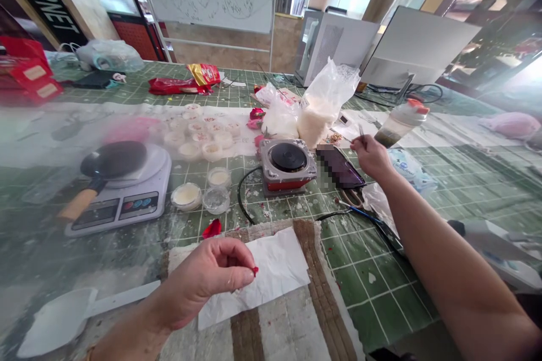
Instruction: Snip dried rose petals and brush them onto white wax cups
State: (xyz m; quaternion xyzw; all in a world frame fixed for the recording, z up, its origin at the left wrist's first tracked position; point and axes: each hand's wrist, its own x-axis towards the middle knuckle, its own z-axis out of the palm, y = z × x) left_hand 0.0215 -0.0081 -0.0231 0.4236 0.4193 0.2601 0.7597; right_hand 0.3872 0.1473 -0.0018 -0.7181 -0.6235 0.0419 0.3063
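My left hand (215, 271) is closed in a pinch above a white paper sheet (282, 262), with a small red petal piece (255, 271) between thumb and fingertips. A larger red petal (212, 229) lies on the mat just beyond that hand. Stretched out to the right, my right hand (372, 155) is also closed. From its fingertips a thin silvery tool (361, 131) pokes up, too small to name surely. Below that hand lies a dark phone (341, 168), and a shaker bottle (402, 123) with an orange lid stands beside it.
A small electric heater (288, 163) sits mid-table, its black cord curving left. Left of it are small tubs (186, 196) with pale filling and a kitchen scale (144, 180) bearing a black pan (113, 159). A white scoop (59, 321) lies front left; a bag of pale granules (315, 121) stands behind.
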